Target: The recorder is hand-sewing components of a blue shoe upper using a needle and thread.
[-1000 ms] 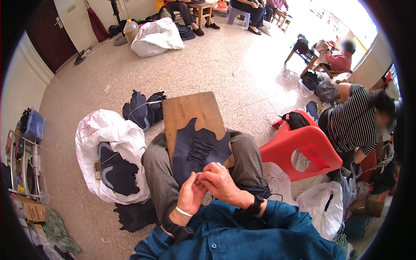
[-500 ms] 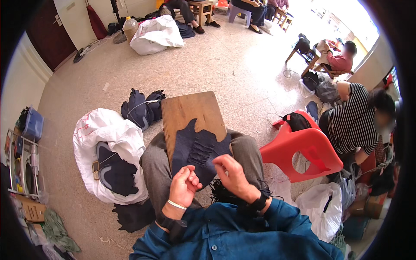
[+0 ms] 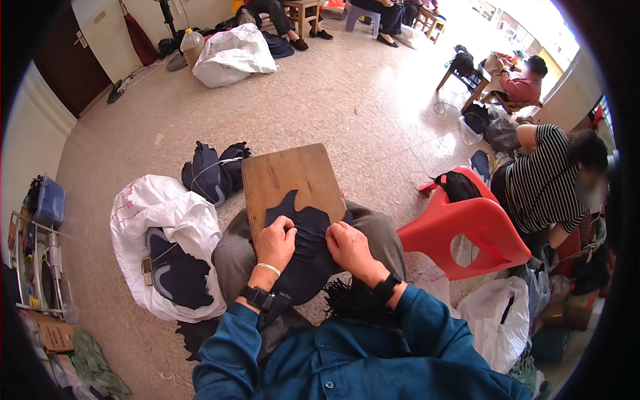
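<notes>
A dark navy knitted shoe upper [image 3: 308, 275], with rows of cord across its middle, lies over the near part of a wooden board [image 3: 291, 166] on my lap. My left hand [image 3: 275, 243] is closed at the left side of the cord rows, thumb and forefinger pinched on the upper. Opposite it, my right hand [image 3: 349, 246] pinches the upper at the right side of the rows. The fingertips are small and partly hidden, so I cannot tell whether a loose cord is also between them. Black fringed strands [image 3: 347, 298] hang below the upper.
At my left, a white sack [image 3: 133, 221] holds dark uppers and a phone; a tied dark bundle [image 3: 205, 175] lies beyond it. On the right stand a red plastic chair [image 3: 460, 240] and a person in a striped shirt [image 3: 543, 177]. Other people sit farther back.
Both hands have moved forward, away from my body and onto the shoe upper. The right hand's spread fingers have closed. The upper has shifted slightly on the board.
</notes>
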Demonstrator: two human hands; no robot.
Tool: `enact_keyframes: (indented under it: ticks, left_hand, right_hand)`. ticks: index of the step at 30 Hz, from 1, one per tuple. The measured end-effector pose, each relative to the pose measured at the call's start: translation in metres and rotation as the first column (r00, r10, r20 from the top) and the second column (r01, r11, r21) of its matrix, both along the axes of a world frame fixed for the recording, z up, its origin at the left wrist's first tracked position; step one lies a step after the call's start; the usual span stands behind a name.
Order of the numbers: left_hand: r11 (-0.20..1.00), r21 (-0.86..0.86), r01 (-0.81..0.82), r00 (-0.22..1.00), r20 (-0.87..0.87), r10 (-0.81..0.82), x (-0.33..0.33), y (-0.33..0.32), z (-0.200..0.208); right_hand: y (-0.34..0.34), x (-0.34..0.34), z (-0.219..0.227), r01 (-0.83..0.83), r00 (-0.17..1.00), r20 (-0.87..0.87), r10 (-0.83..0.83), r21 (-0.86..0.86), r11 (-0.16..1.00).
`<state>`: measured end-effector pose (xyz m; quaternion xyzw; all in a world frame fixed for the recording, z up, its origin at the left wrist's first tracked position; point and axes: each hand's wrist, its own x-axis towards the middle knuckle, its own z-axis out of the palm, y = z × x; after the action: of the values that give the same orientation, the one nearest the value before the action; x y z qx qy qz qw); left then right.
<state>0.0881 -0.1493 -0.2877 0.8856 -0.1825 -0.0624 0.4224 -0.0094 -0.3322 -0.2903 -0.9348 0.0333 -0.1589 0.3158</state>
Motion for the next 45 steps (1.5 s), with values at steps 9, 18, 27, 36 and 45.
enact_keyframes:
  ticks: [9,18,27,36,45]
  left_hand:
    - [1.0,0.021,-0.004,0.996,-0.087,0.005,-0.002,-0.001,0.009]
    - [0.999,-0.012,-0.045,0.999,0.004,0.045,-0.006,-0.001,0.0]
    - [0.998,0.024,-0.059,0.998,-0.011,0.059,-0.004,-0.001,-0.003]
    - [0.997,0.051,-0.059,0.998,-0.033,0.06,-0.002,-0.002,-0.003]
    - [0.997,0.073,-0.01,0.997,0.075,0.005,0.002,-0.006,-0.004]
  right_hand:
    - [-0.002,0.009,0.01,0.022,0.994,-0.105,-0.008,0.139,0.99]
    - [-0.015,0.062,0.009,-0.33,0.926,-0.194,0.325,0.008,0.944]
    - [-0.017,0.065,0.005,-0.433,0.887,-0.198,0.418,-0.036,0.901]
    - [0.0,0.053,-0.003,-0.243,0.963,-0.144,0.23,-0.083,0.966]
    - [-0.009,0.042,0.0,-0.276,0.961,-0.062,0.27,-0.107,0.955]
